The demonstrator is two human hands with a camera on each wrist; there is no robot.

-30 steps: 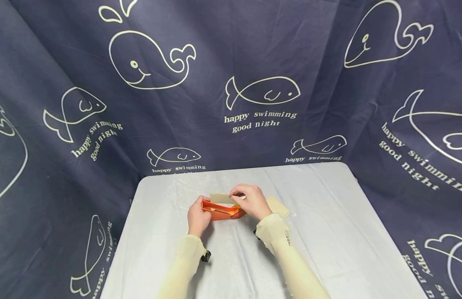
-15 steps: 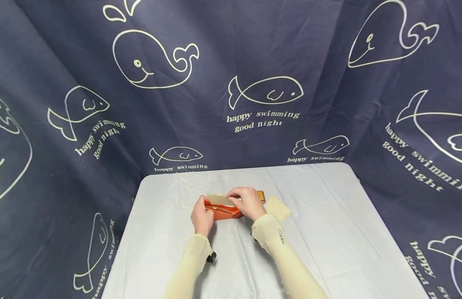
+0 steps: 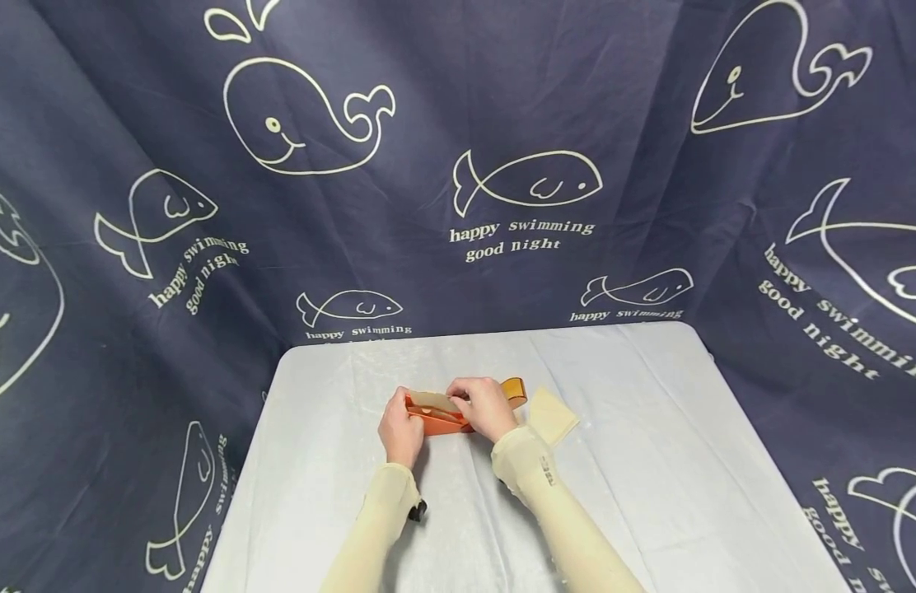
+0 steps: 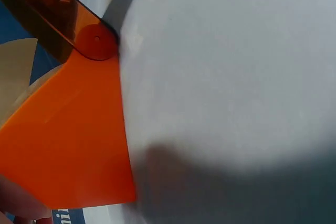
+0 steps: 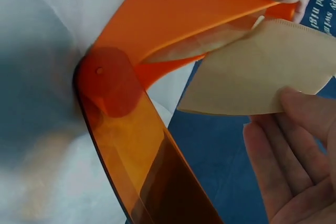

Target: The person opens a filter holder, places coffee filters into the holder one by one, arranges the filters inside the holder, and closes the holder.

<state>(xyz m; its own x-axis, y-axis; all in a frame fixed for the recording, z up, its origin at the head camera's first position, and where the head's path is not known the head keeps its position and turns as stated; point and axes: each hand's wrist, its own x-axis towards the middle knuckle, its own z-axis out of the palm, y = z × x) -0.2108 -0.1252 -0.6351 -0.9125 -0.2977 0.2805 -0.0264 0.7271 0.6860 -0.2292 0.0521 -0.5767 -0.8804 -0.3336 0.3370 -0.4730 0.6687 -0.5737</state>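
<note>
My left hand (image 3: 400,430) grips the left end of an orange coffee filter holder (image 3: 443,425), whose amber see-through lid (image 3: 513,390) is swung out to the right on a round hinge. My right hand (image 3: 484,408) pinches a tan paper coffee filter (image 3: 430,401) by its edge. In the right wrist view the paper filter (image 5: 257,72) stands at the holder's mouth, its lower part overlapping the opening. More pale filter paper (image 5: 210,43) shows inside the holder (image 5: 178,9). From the left wrist, the holder's flat orange side (image 4: 73,140) fills the lower left, with a fingertip on it.
To the right of the hands, several pale paper filters (image 3: 551,414) lie stacked on the table with its light cloth (image 3: 651,494). A dark blue curtain (image 3: 399,239) with fish and whale drawings hangs behind and at both sides.
The filter in my right hand has sunk lower toward the holder's opening. My right hand has moved down and left, uncovering more of the amber lid. The left hand keeps its grip.
</note>
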